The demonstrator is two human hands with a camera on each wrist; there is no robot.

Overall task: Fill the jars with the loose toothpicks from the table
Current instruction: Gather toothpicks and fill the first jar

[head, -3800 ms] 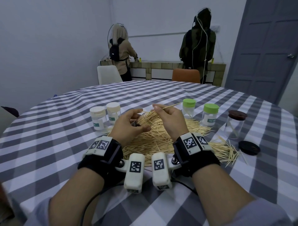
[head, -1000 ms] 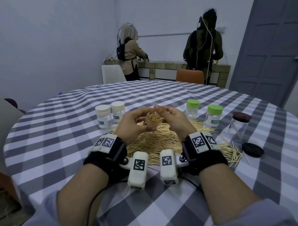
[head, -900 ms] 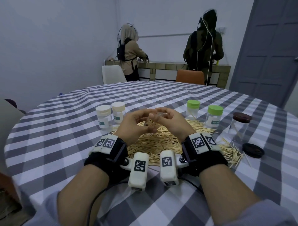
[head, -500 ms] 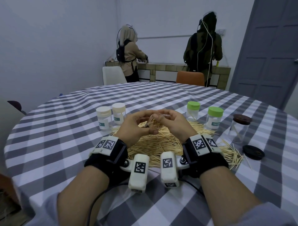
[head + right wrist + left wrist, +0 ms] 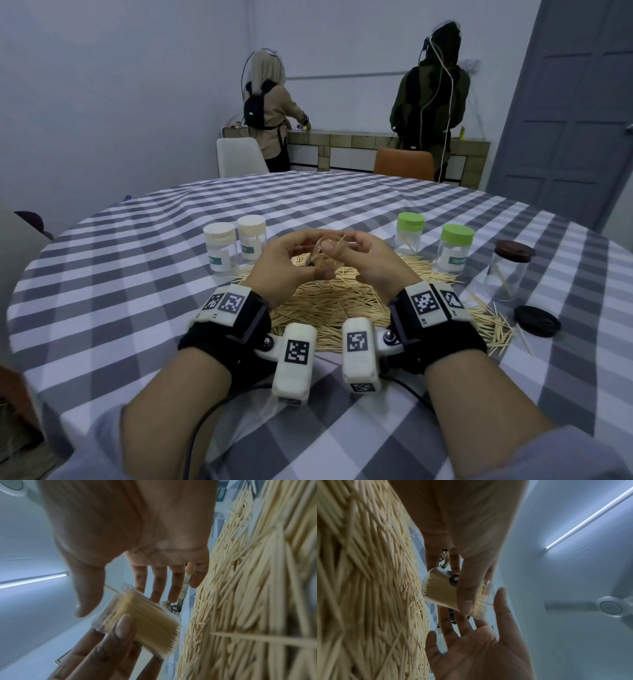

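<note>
Above the big toothpick pile (image 5: 329, 301) my left hand (image 5: 291, 260) grips a small clear jar (image 5: 317, 255), tilted on its side and packed with toothpicks. In the left wrist view its thumb (image 5: 465, 592) presses on the jar (image 5: 440, 588). My right hand (image 5: 363, 260) is at the jar's mouth with straight fingers and holds nothing. In the right wrist view the right hand (image 5: 137, 534) is spread beside the jar (image 5: 145, 623). One toothpick (image 5: 339, 240) sticks out at the mouth.
Two white-lidded jars (image 5: 221, 246) stand left of the pile and two green-lidded jars (image 5: 457, 248) right of it. Further right are a clear jar with a brown lid (image 5: 510, 270) and a loose dark lid (image 5: 537, 320). Two people stand at the far counter.
The bundle that stuck out of the jar a second ago now sits inside it. My right hand has let go of the toothpicks and spread its fingers.
</note>
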